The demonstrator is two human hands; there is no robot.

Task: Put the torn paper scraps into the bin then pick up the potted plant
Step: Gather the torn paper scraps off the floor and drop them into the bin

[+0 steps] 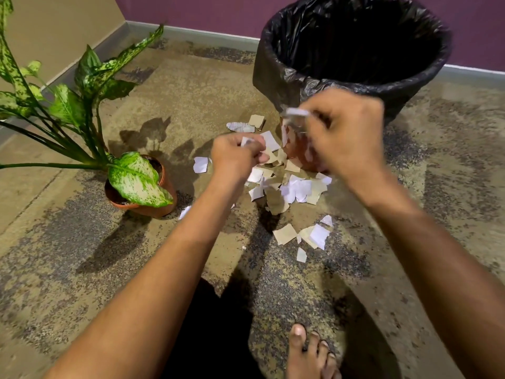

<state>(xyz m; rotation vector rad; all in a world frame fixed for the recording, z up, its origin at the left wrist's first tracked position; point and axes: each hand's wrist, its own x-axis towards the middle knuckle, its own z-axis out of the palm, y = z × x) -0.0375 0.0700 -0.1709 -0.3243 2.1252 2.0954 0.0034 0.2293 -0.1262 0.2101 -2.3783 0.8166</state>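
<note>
White and tan torn paper scraps (287, 184) lie in a pile on the speckled floor in front of the bin (355, 45), which is lined with a black bag and stands at the upper right. My left hand (236, 157) is closed on a few scraps just above the pile's left side. Blurred by motion, my right hand (347, 135) holds scraps raised near the bin's front wall, below its rim. The potted plant (142, 181), with spotted green leaves in an orange pot, stands on the floor to the left of the pile.
A second small cluster of scraps (308, 236) lies nearer to me. My bare foot (311, 354) shows at the bottom edge. A purple wall with a grey skirting (196, 31) runs behind the bin; a beige wall stands at the left.
</note>
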